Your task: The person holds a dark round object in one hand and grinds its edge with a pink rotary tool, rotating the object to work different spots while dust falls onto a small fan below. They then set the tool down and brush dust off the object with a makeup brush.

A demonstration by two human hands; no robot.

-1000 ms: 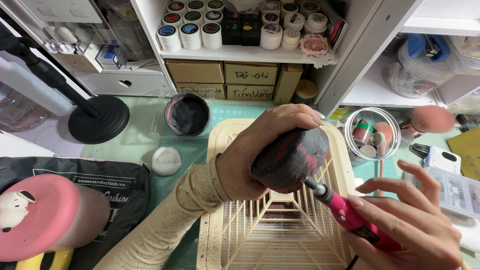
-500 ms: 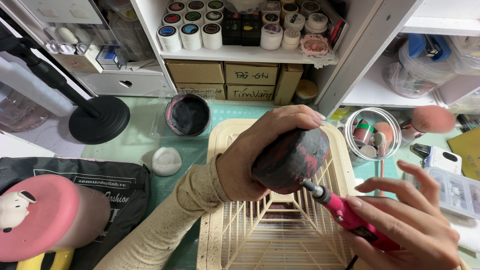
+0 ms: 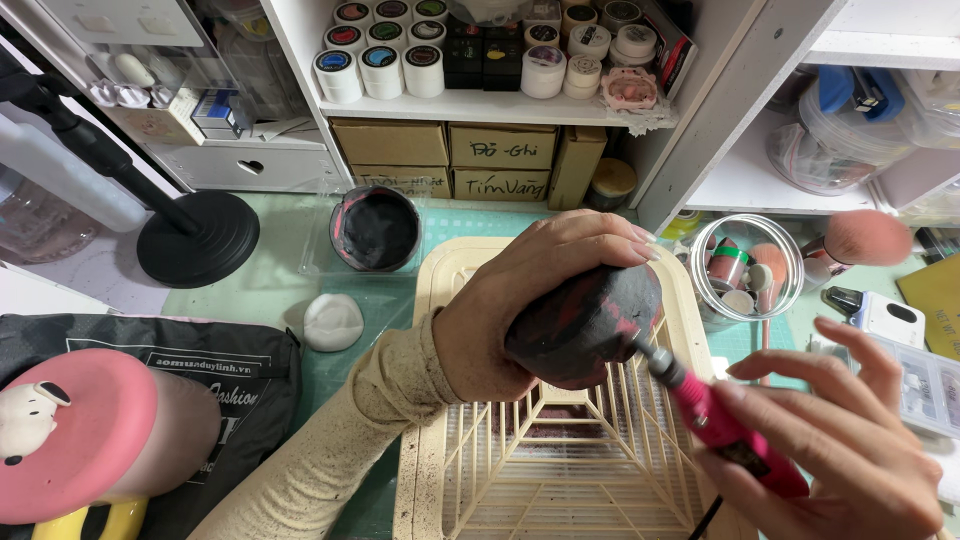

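My left hand grips a rounded black lump with red streaks, holding it above a cream slatted tray. A pink pen-shaped rotary tool is in my right hand at the lower right. Its metal tip touches the lump's lower right side. Dark dust speckles the tray and my left sleeve.
A small black-filled pot and a white blob lie on the green mat. A black lamp base stands at left, a clear jar of brushes at right. Shelves with jars and cardboard boxes run behind. A pink cushion sits at lower left.
None beyond a slight shift of the tool tip against the lump; both hands stay in place.
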